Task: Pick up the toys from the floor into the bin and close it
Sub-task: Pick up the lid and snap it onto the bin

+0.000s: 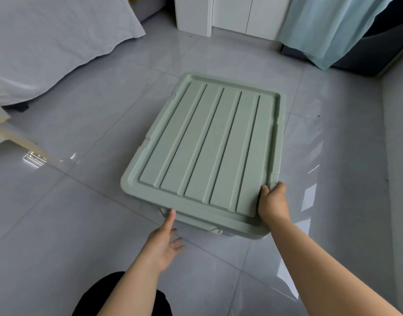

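Bin lid [205, 142], green, flat. Right grip [273, 202]: clamped on its near right corner. Left grip [164, 242]: fingers apart, thumb touching near rim

The lid [205, 142] hides everything beneath it; a blurred beige object [15, 137] is cut off at left.

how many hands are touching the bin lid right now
2. The right hand grips the near right corner of the green lid. The left hand touches the lid's near edge with one outstretched digit, its other fingers off the lid.
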